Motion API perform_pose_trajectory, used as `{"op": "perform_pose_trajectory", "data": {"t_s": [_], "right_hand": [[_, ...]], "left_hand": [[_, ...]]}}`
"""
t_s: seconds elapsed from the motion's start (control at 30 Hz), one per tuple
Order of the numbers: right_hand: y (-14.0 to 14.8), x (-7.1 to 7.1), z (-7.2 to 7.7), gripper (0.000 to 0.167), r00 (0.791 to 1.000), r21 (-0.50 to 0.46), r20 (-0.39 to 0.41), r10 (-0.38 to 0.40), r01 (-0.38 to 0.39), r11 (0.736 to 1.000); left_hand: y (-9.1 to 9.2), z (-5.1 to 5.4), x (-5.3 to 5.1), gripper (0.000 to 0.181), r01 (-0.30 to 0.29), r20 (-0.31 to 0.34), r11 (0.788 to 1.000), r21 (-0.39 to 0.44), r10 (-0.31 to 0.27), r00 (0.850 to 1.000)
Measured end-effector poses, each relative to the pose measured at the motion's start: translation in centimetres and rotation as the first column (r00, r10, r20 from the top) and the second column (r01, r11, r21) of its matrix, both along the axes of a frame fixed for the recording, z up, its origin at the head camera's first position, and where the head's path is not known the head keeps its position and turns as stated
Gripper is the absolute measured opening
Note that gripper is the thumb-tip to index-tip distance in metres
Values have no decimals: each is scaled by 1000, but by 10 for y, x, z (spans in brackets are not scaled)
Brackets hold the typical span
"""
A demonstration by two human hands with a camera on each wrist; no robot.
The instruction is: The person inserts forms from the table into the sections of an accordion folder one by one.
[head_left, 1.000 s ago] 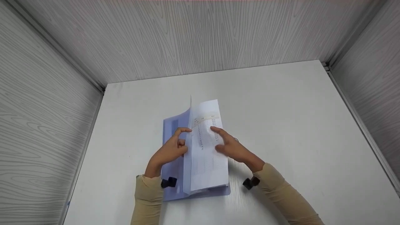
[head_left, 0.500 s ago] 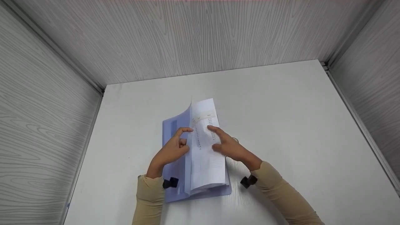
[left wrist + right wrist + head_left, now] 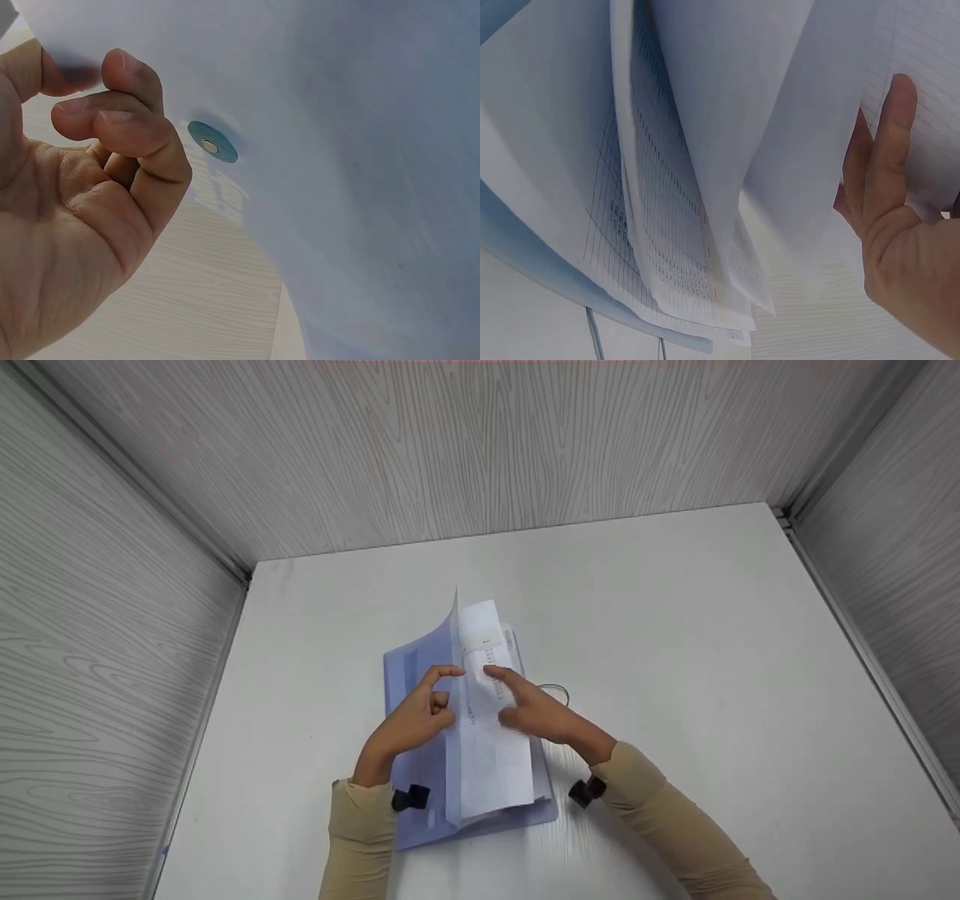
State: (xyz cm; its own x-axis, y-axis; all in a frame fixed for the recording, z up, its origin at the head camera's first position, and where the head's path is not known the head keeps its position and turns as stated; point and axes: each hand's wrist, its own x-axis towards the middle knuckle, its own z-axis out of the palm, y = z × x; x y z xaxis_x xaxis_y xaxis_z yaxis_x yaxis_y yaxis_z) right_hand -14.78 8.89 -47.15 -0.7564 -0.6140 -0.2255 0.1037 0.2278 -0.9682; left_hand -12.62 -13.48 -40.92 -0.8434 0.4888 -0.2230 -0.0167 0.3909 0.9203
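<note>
A translucent blue document folder [image 3: 420, 750] lies open on the white table, its cover raised along the middle. My left hand [image 3: 409, 724] pinches that raised cover between thumb and bent index finger; the other fingers curl in. In the left wrist view the left hand [image 3: 97, 172] is beside a teal disc [image 3: 213, 141] with a metal rivet on the cover. My right hand [image 3: 544, 712] holds the edge of upright printed paper sheets [image 3: 495, 769]. From the right wrist, the right hand [image 3: 900, 202] has its fingers around a sheet edge; its thumb is mostly hidden.
More printed sheets [image 3: 667, 225] fan out inside the folder. A thin string loop [image 3: 556, 688] sticks out at the folder's right edge. White table surface [image 3: 712, 675] surrounds it, with wood-grain panels [image 3: 465, 450] standing at the back and both sides.
My right hand has moved left, drawing the printed sheets closer to the raised cover. More of the lower sheets and the string loop shows on the right. The left hand has barely moved.
</note>
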Motion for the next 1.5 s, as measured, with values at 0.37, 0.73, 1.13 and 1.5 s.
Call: {"op": "perform_pose_trajectory", "data": {"t_s": [0.37, 0.73, 1.13, 1.5], "right_hand": [[18, -9, 2, 75, 996, -78, 60, 60, -56, 995], [12, -10, 1, 75, 997, -19, 31, 72, -71, 997], [13, -11, 2, 74, 996, -43, 33, 84, -83, 996], [28, -15, 4, 76, 994, -77, 60, 95, -90, 993]], "left_hand": [[-4, -23, -8, 63, -21, 69, 1000, -1, 21, 997], [-6, -27, -11, 63, -7, 22, 998, -59, 9, 1000], [-6, -24, -12, 65, -10, 37, 994, -104, 14, 999], [-8, -29, -10, 63, -15, 13, 997, -82, 16, 1000]]}}
